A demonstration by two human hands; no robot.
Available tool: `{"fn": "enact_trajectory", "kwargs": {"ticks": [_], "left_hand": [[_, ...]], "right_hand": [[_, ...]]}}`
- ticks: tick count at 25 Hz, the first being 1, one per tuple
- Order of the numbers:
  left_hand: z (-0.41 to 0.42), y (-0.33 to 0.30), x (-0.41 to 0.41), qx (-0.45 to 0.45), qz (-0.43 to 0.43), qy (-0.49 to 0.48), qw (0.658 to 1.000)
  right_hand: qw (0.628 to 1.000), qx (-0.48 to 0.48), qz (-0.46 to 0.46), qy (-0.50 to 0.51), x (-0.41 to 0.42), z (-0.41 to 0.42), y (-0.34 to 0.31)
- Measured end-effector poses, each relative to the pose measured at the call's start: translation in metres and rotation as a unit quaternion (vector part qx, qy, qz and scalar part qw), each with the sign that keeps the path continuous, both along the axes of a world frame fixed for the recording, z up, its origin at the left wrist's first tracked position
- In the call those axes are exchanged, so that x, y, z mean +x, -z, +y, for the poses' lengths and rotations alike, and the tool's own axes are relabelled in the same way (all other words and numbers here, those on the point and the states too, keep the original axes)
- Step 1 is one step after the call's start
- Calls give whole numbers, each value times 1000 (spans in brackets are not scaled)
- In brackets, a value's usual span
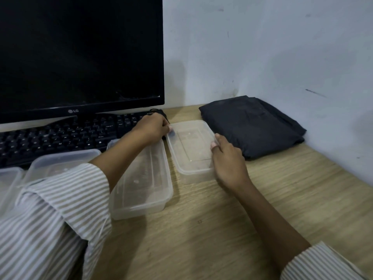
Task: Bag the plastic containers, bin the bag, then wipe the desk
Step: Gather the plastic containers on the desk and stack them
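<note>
Several clear plastic containers lie on the wooden desk. My left hand pinches the far left corner of the rightmost container, and my right hand grips its right rim with the thumb on top. Just to its left lies another container, partly under my left forearm. Two more containers sit further left, in front of the keyboard. A folded black bag rests at the back right by the wall, a little right of my right hand.
A black LG monitor stands at the back left with a black keyboard under it. A pale wall closes off the back and right side. The desk's right edge runs along that wall.
</note>
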State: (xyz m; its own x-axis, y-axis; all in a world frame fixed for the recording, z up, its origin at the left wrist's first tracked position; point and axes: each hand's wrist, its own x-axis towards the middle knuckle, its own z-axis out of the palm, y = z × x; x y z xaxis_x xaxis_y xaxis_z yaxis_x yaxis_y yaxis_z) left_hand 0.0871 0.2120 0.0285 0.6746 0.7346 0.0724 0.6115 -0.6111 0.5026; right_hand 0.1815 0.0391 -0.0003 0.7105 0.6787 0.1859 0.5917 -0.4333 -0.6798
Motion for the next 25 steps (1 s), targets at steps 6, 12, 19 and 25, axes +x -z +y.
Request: {"fn": "enact_trajectory", "kwargs": {"ticks": [6, 12, 19, 25], "left_hand": [[-2, 9, 3, 51, 53, -54, 996], [-2, 10, -5, -43, 2, -26, 999], [-1, 8, -4, -33, 39, 3, 999], [-20, 5, -13, -7, 52, -23, 998]], "right_hand": [[1000, 10, -9, 2, -2, -1, 0], [1000, 15, 7, 11, 2, -6, -4], [1000, 11, 10, 8, 3, -8, -5], [999, 26, 41, 8, 5, -10, -5]]}}
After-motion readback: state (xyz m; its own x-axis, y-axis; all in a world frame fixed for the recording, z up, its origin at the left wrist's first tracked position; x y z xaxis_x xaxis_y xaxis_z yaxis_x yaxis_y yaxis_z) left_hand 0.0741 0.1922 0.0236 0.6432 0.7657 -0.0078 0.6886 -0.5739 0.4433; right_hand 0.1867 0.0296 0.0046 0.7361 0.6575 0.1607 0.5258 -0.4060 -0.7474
